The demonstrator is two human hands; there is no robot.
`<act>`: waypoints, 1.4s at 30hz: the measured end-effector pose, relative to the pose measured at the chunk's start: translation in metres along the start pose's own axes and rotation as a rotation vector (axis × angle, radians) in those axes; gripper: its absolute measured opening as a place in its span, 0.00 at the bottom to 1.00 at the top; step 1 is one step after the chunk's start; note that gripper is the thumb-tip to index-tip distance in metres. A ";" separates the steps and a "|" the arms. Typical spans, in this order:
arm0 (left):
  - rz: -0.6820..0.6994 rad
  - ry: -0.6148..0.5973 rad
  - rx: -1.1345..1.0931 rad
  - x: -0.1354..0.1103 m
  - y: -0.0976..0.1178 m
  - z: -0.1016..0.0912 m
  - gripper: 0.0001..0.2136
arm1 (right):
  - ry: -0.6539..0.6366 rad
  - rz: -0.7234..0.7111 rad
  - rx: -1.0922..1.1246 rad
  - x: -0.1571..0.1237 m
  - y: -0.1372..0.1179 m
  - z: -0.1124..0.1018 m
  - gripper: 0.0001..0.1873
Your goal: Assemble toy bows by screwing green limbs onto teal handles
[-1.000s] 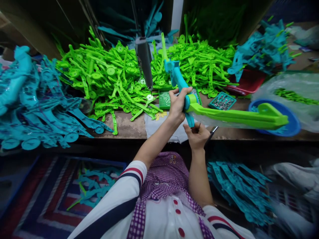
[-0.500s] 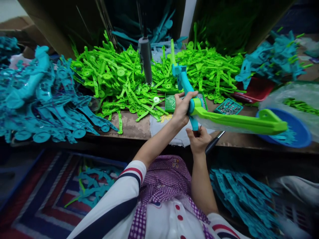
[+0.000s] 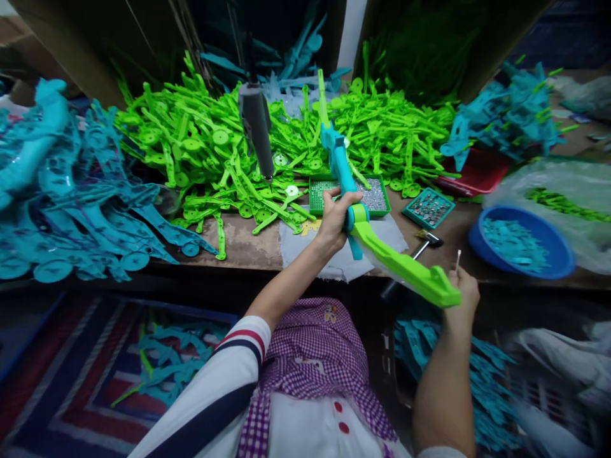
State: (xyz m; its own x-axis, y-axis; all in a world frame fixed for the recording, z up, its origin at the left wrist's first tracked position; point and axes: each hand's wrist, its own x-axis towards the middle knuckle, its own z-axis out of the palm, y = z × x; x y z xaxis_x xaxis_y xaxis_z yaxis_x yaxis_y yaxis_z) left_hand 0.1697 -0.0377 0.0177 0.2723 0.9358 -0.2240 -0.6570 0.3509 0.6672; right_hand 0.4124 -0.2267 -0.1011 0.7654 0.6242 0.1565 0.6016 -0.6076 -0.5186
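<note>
My left hand is wrapped round the blue middle of a toy bow, a plastic piece with green arms. One green arm points away from me. The other slants down to the right, its end overlapping my right hand. The fingers of my right hand are closed, with a thin pale stick poking up from them; whether they also touch the green arm is hidden. Under the bow lie a grey cloth and a green tray of small metal parts. A hammer rests between the hands.
A grey power screwdriver hangs over heaped green arms. Blue pieces pile up at left, others at back right. A teal tray, a blue bowl and a red tray stand at right.
My right hand has left the bow's blue lower end and moved right, now with a pale stick in its fingers. The right green arm has swung downward. The view has shifted slightly.
</note>
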 end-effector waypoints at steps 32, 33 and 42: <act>-0.062 -0.508 0.243 -0.024 -0.018 -0.076 0.33 | -0.323 -0.211 0.982 -0.010 -0.171 0.038 0.35; -0.074 -0.524 0.257 -0.025 -0.018 -0.076 0.34 | -0.390 -0.192 1.022 -0.006 -0.177 0.040 0.36; -0.146 -0.578 0.323 -0.022 -0.015 -0.064 0.30 | -0.751 0.013 1.300 -0.006 -0.226 0.037 0.26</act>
State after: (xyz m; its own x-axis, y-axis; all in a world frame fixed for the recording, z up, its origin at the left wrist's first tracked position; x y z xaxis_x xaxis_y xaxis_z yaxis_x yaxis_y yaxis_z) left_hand 0.1281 -0.0609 -0.0329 0.7333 0.6793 0.0281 -0.3665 0.3602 0.8579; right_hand 0.2633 -0.0748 -0.0159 0.2344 0.9669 -0.1007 -0.3298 -0.0183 -0.9439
